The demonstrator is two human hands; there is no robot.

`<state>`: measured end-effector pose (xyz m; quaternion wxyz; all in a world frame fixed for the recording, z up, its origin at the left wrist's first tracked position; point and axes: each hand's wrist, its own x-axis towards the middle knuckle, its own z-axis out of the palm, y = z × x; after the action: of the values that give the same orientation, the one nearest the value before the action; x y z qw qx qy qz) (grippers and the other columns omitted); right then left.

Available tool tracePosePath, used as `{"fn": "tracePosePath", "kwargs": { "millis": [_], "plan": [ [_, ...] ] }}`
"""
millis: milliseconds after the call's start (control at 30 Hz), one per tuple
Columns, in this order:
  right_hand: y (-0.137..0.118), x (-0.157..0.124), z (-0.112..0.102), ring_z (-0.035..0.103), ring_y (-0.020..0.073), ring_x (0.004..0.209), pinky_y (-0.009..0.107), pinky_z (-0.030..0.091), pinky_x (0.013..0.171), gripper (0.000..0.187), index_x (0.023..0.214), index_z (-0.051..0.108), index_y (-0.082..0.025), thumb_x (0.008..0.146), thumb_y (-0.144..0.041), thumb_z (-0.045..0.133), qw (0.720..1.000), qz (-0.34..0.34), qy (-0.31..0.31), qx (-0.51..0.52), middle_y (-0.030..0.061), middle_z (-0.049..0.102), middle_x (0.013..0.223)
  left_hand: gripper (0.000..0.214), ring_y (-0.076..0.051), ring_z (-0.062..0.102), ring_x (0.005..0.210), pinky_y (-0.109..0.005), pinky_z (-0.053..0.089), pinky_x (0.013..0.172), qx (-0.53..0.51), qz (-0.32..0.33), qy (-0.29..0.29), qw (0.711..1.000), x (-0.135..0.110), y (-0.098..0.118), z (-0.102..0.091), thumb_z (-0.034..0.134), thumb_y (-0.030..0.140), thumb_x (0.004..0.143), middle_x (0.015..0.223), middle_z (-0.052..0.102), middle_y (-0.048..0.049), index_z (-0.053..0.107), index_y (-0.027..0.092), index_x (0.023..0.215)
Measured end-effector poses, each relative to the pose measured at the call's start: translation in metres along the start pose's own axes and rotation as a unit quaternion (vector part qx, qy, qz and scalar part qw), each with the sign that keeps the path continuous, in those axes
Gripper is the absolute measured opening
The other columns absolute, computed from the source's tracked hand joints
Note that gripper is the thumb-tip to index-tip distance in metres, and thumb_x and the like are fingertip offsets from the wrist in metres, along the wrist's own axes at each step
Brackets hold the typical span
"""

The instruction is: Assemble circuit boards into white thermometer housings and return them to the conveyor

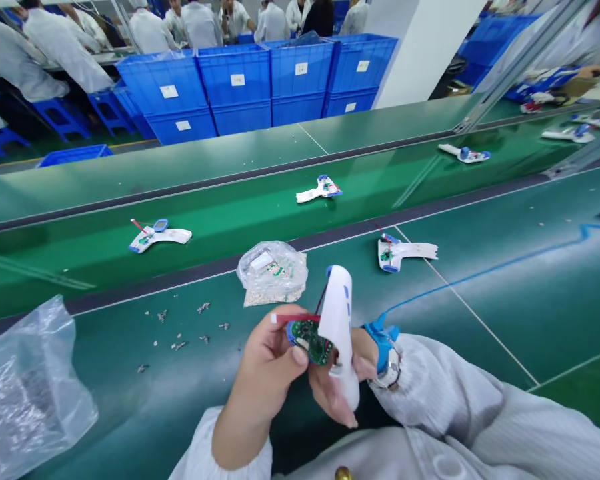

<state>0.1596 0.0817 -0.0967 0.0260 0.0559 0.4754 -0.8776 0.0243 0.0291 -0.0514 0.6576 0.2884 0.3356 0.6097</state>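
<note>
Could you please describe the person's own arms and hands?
Both the left hand and right hand are bare, without gloves. The sleeves are pale, finely striped fabric. The right wrist wears a blue strap with a metal plate, and a blue cord leads off it.

- The left hand (pixel 267 370) pinches a green circuit board (pixel 310 341).
- The right hand (pixel 341 388) holds a white housing (pixel 339 327) upright, touching the board.
- A clear parts bag (pixel 273 272) lies on the green table (pixel 505 293) just beyond.
</note>
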Motion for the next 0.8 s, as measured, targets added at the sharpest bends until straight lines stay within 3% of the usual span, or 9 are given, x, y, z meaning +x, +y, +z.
{"fn": "tracePosePath", "kwargs": {
  "millis": [100,200,300,367,433,500,567,700,800],
  "plan": [
    [-0.002,-0.002,0.004,0.058,0.0157,0.05,0.029,0.05,0.052,0.083,0.058,0.052,-0.017,0.043,-0.096,0.034,0.997,-0.045,0.067,-0.013,0.0029,0.055,0.048,0.038,-0.011,0.059,0.058,-0.022,0.048,0.055,0.009,0.033,0.044,0.998,0.001,0.001,-0.003,0.079,0.047,0.059,0.072,0.066,0.0005,0.069,0.023,0.087],
    [-0.022,-0.012,-0.001,0.057,0.0141,0.065,0.028,0.048,0.066,0.067,0.071,0.057,-0.015,0.065,-0.081,0.047,0.97,-0.101,0.214,-0.054,0.0035,0.06,0.065,0.041,-0.01,0.057,0.053,-0.02,0.047,0.052,0.034,0.067,0.084,0.994,0.002,0.004,-0.006,0.081,0.05,0.054,0.067,0.066,0.0011,0.069,0.023,0.083],
    [-0.05,-0.019,0.004,0.052,0.0112,0.073,0.024,0.043,0.072,0.031,0.08,0.059,-0.017,0.082,-0.049,0.056,0.889,-0.167,0.406,-0.132,0.0009,0.059,0.077,0.038,-0.009,0.057,0.057,-0.017,0.045,0.053,0.069,0.092,0.12,0.986,-0.001,0.008,-0.009,0.086,0.039,0.051,0.065,0.065,0.0024,0.069,0.022,0.08],
    [-0.066,-0.019,0.017,0.053,0.0118,0.074,0.024,0.042,0.071,0.015,0.081,0.062,-0.018,0.082,-0.033,0.06,0.825,-0.202,0.469,-0.243,0.0015,0.06,0.078,0.037,-0.009,0.056,0.058,-0.017,0.045,0.054,0.125,0.112,0.141,0.976,-0.005,0.012,-0.008,0.087,0.032,0.05,0.065,0.064,0.0028,0.069,0.021,0.08],
    [-0.077,-0.014,0.032,0.055,0.013,0.072,0.025,0.043,0.068,0.008,0.077,0.064,-0.017,0.078,-0.024,0.062,0.788,-0.219,0.452,-0.356,0.0031,0.062,0.076,0.034,-0.01,0.057,0.058,-0.017,0.046,0.054,0.208,0.141,0.156,0.955,-0.008,0.016,-0.006,0.086,0.027,0.051,0.064,0.064,0.0035,0.068,0.021,0.08],
    [-0.083,-0.006,0.043,0.054,0.0123,0.068,0.024,0.043,0.065,0.008,0.07,0.064,-0.016,0.076,-0.019,0.062,0.781,-0.223,0.418,-0.407,0.0025,0.061,0.069,0.03,-0.011,0.057,0.055,-0.019,0.045,0.052,0.291,0.173,0.166,0.926,-0.01,0.019,-0.005,0.084,0.025,0.053,0.061,0.064,0.0045,0.067,0.022,0.078],
    [-0.085,0.001,0.047,0.053,0.011,0.065,0.023,0.042,0.063,0.012,0.063,0.062,-0.015,0.075,-0.015,0.061,0.783,-0.211,0.411,-0.416,0.0008,0.059,0.063,0.029,-0.013,0.057,0.054,-0.021,0.044,0.05,0.356,0.193,0.18,0.896,-0.012,0.022,-0.005,0.083,0.023,0.054,0.059,0.063,0.0046,0.065,0.022,0.076],
    [-0.083,0.003,0.041,0.052,0.0091,0.061,0.021,0.042,0.061,0.017,0.058,0.06,-0.015,0.074,-0.013,0.062,0.814,-0.188,0.395,-0.384,-0.0013,0.056,0.059,0.024,-0.013,0.056,0.053,-0.023,0.042,0.051,0.461,0.217,0.178,0.842,-0.013,0.026,-0.007,0.081,0.022,0.055,0.057,0.062,0.0044,0.064,0.023,0.072],
    [-0.084,0.0,0.031,0.052,0.0088,0.059,0.021,0.042,0.06,0.019,0.057,0.059,-0.014,0.076,-0.016,0.062,0.823,-0.224,0.379,-0.36,-0.0011,0.054,0.058,0.023,-0.012,0.055,0.053,-0.021,0.042,0.051,0.449,0.211,0.155,0.855,-0.012,0.028,-0.009,0.081,0.022,0.057,0.058,0.061,0.0048,0.064,0.023,0.072]
  ]
}}
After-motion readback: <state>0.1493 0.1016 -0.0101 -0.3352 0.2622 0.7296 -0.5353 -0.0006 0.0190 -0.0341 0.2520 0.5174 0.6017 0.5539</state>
